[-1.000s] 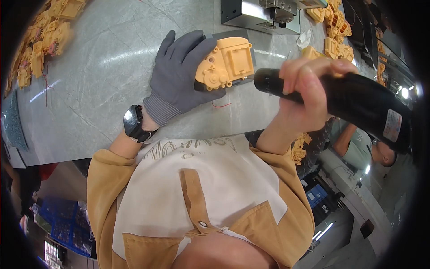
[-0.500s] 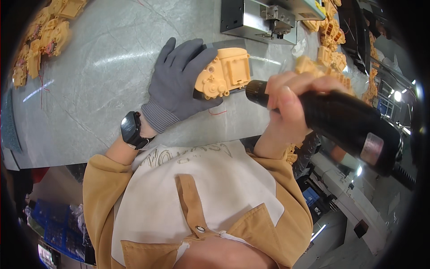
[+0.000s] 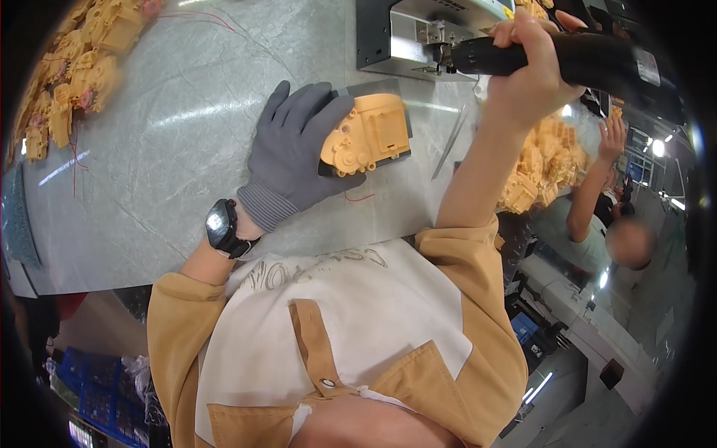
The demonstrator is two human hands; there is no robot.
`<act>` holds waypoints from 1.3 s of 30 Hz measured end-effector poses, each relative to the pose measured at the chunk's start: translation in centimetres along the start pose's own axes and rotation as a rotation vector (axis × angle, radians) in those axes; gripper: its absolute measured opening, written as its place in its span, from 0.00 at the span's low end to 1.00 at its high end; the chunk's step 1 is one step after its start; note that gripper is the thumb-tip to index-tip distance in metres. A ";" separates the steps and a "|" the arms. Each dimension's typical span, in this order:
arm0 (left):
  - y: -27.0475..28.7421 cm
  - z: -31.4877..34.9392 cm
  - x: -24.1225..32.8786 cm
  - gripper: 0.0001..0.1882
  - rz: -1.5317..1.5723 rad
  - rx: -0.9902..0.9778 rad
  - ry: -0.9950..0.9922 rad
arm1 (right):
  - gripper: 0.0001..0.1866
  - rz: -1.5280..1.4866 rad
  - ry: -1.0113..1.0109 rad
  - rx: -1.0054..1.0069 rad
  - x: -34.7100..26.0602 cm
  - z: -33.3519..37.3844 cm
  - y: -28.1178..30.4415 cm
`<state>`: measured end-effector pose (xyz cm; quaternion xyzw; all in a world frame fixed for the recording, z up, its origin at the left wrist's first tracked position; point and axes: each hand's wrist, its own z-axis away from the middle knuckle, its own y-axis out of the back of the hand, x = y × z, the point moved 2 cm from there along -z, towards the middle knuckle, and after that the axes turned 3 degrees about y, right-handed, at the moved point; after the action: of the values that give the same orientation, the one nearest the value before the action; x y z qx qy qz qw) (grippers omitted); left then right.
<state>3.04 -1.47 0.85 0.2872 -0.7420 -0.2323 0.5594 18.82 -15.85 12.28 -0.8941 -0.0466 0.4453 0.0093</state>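
At the centre of the frame, the left hand (image 3: 290,149) wears plain dark grey with a ribbed cuff, against a yellow-orange housing (image 3: 367,134); the power tool (image 3: 594,56) at upper right is black with a pale label. The tabletop (image 3: 164,194) is grey with marbled veining, and the parts (image 3: 93,78) at upper left are yellow-orange. At bottom centre, the clothing (image 3: 396,313) is white and tan.

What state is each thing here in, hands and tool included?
Left hand: gloved, holding the yellow housing
Right hand: bare, closed around the black tool
yellow housing: held on a dark base
black tool: gripped, nose beside the metal machine
red wire: curved, lying on the table
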 end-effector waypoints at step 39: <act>-0.4 0.5 -0.6 0.42 0.063 0.051 0.001 | 0.25 -0.327 -0.112 -0.527 -5.7 11.4 -3.0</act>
<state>2.71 -1.38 0.03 0.2779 -0.7561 -0.1953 0.5594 6.10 -13.67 10.09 -0.8204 -0.3040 0.4592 -0.1537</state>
